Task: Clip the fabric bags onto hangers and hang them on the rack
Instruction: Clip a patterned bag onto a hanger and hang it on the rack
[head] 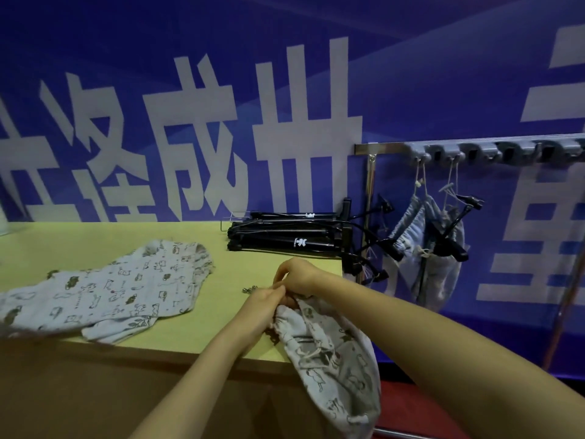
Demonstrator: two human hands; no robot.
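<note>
The left grip (262,307) and the right grip (297,277) meet at the edge of the counter (205,296) - both pinch the top of a printed bag (335,359), which hangs down below them. A pile of bags (104,293) lies to their left and black hangers (285,236) lie behind them. To their right, the rack (474,148) carries two hung bags (411,236).

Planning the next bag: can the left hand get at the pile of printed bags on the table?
Probably yes: only bare table lies between the left hand and the pile of bags, though it now pinches the mouth of the held bag with the right hand.
</note>
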